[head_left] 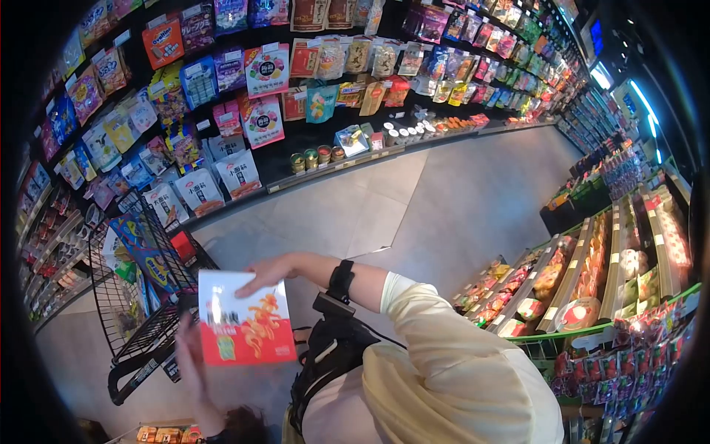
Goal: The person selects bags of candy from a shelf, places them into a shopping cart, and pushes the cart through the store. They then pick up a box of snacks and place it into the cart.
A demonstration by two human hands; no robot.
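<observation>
A white and red snack package (248,318) with a picture of fried food is held in front of me. My right hand (268,274) grips its top edge, thumb across the front and the other fingers behind. A black strap with a small device is around that wrist. My left hand (191,351) is beside the package's left edge, slightly blurred, with its fingers extended upward. Just beyond the hands on the left stands a black wire shopping cart (122,325). A blue snack bag (148,251) and a red item (183,244) lie in it.
Shelves of bagged snacks (240,174) line the far side and the left. On the right, slanted bins of packed produce (569,296) have a green edge. Grey tiled floor (347,203) runs between them. More packages (168,434) show at the bottom.
</observation>
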